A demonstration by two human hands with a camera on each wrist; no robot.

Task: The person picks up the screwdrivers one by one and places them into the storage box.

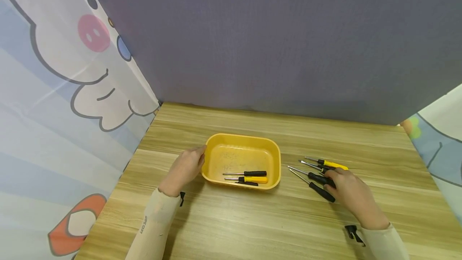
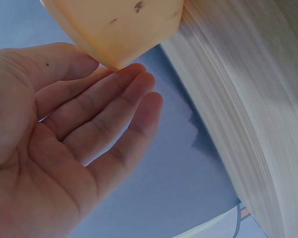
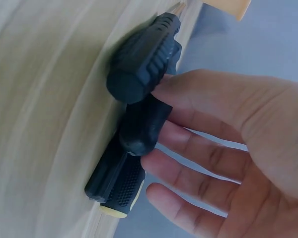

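A shallow yellow plastic bin (image 1: 238,157) sits on the table, with black-handled (image 1: 255,173) and yellow-handled screwdrivers (image 1: 258,179) lying along its near side. My left hand (image 1: 185,167) pinches the bin's left rim between thumb and index finger; the other fingers are loosely bent in the left wrist view. Right of the bin, my right hand (image 1: 350,191) pinches the handle of a black screwdriver (image 3: 146,124), its shaft towards the bin. Another black screwdriver (image 1: 322,192) lies on the near side, and a yellow-and-black screwdriver (image 1: 333,165) on the far side.
The wood-grain table (image 1: 252,224) ends at a grey panel (image 1: 270,51) at the back. A printed cartoon curtain (image 1: 72,131) hangs on the left, with similar cloth (image 1: 440,143) on the right.
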